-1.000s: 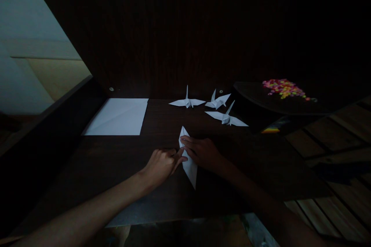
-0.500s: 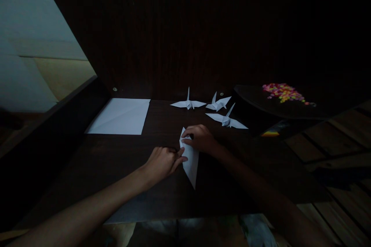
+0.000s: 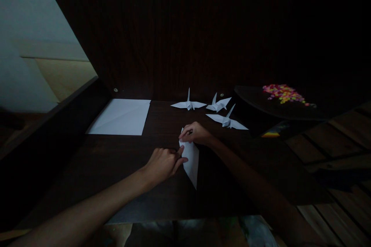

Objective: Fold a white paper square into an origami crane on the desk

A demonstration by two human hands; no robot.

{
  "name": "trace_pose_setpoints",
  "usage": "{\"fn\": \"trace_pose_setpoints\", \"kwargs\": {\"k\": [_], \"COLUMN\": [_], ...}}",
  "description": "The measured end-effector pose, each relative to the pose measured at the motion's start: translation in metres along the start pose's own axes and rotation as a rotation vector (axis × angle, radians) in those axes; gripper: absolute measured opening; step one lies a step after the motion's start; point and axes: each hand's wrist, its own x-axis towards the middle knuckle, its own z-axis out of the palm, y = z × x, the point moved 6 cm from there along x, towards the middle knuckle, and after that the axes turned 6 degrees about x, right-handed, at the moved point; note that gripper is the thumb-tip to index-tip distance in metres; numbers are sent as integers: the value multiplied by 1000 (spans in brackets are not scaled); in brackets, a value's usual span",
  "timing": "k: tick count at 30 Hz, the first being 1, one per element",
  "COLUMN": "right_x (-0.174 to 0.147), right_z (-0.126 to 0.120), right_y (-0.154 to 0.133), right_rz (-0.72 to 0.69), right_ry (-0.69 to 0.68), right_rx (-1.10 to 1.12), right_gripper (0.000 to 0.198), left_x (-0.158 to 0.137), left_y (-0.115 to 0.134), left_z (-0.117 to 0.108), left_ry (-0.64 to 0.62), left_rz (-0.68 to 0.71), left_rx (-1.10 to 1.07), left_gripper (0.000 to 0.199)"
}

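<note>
A partly folded sheet of white origami paper (image 3: 191, 162) lies on the dark desk before me, narrowing to a point toward the near edge. My left hand (image 3: 166, 162) comes from the left, its thumb and forefinger on the paper's left edge. At the far end, my right hand (image 3: 196, 133) is closed with the fingertips pinching the paper's upper left edge. The fingers cover part of the top of the paper. Behind my hands stand three white paper cranes: one at the left (image 3: 189, 104), one at the back right (image 3: 218, 104) and one nearer (image 3: 227, 120).
Stacked white paper (image 3: 120, 117) lies at the back left of the desk (image 3: 116, 166). A dark raised shelf (image 3: 257, 106) at the right carries a pile of small colourful pieces (image 3: 285, 93). A dark side board (image 3: 49, 135) borders the left, and a dark panel rises behind.
My right hand's fingers have drawn together and shifted slightly left along the paper's top edge. The left hand stays almost where it was.
</note>
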Motion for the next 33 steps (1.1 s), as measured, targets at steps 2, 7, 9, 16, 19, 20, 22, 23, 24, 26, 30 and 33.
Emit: {"fn": "trace_pose_setpoints", "kwargs": {"k": [2,7,9,16,19,20,22,23,24,26,30,33], "right_x": [1,-1,-3,-3,-2,-2,-1,-1,-1,-1,-1,-1], "right_z": [1,0,-1,2,3,3,3,3,3,3,4,4], "right_y": [2,-3,-6,-6,-5,-5,-4,-3,-3,-3,-4,-4], "right_rz": [21,-29,-39,1,0,-2,-5,-6,-7,-9,-14,-20], "right_ry": [20,-7,-16,-58,-58,-58,-58,-57,-55,-52,-52,-46], "right_rx": [34,-3,-15,38,30,27,27,28,28,22,7,-10], "right_gripper": [23,20,18,20,20,20,20,20,20,20,21,21], "left_x": [0,-1,-1,0,0,0,0,0,0,0,0,-1], "left_y": [0,1,2,1,1,2,3,3,4,4,4,3], "left_z": [0,-1,-2,-6,-8,-8,-9,-9,-9,-9,-8,-8], "left_ry": [-3,-26,-33,-69,-67,-67,-69,-68,-66,-65,-83,-88], "left_rz": [-11,-32,-43,-44,-40,-41,-46,-47,-50,-59,-77,-84], "left_rx": [0,11,28,112,148,158,171,173,174,176,185,183], "left_gripper": [48,49,49,55,56,56,56,56,56,56,56,56]}}
